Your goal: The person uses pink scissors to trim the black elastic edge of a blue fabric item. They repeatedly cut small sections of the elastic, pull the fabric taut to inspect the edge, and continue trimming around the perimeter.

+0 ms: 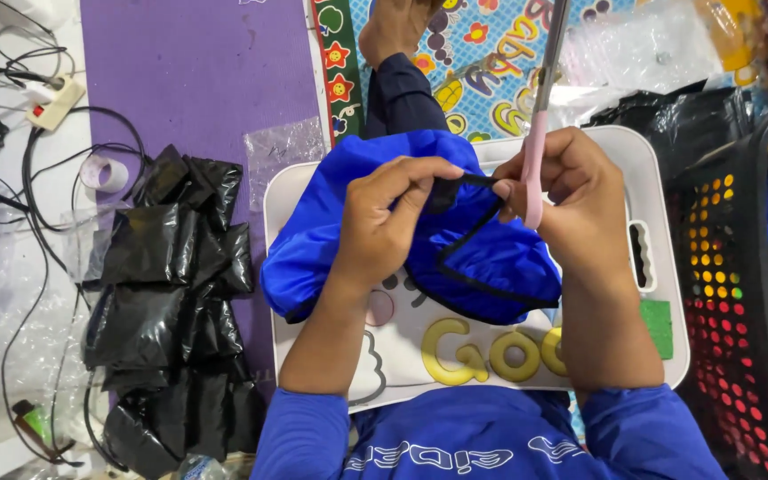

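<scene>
- Blue fabric piece (491, 258) with a black cord edge sits bunched on my white lap tray (660, 222), right in the middle of the scene.
- My left hand (384, 222) pinches the black cord (468, 182) at the fabric's far edge, thumb and forefinger pressed together on it, pulling it taut toward the right.
- My right hand (580, 196) meets that same cord from the right, fingertips closed on its other end.
- That right hand also has pink-handled scissors (540, 124) clamped in its grip, handle running down through the fingers, blades pointing away to the far side.
- Whether the blades are apart, I cannot tell.
- Left of the tray, a heap of black plastic packets (171, 302) lies on the purple mat (197, 71).
- A roll of tape (107, 173) and tangled black cables (46, 178) sit further left.
- On the right, a black perforated basket (740, 293) stands just beside the tray.
- Far side: a colourful patterned mat (482, 53) and crumpled clear plastic (642, 49).
</scene>
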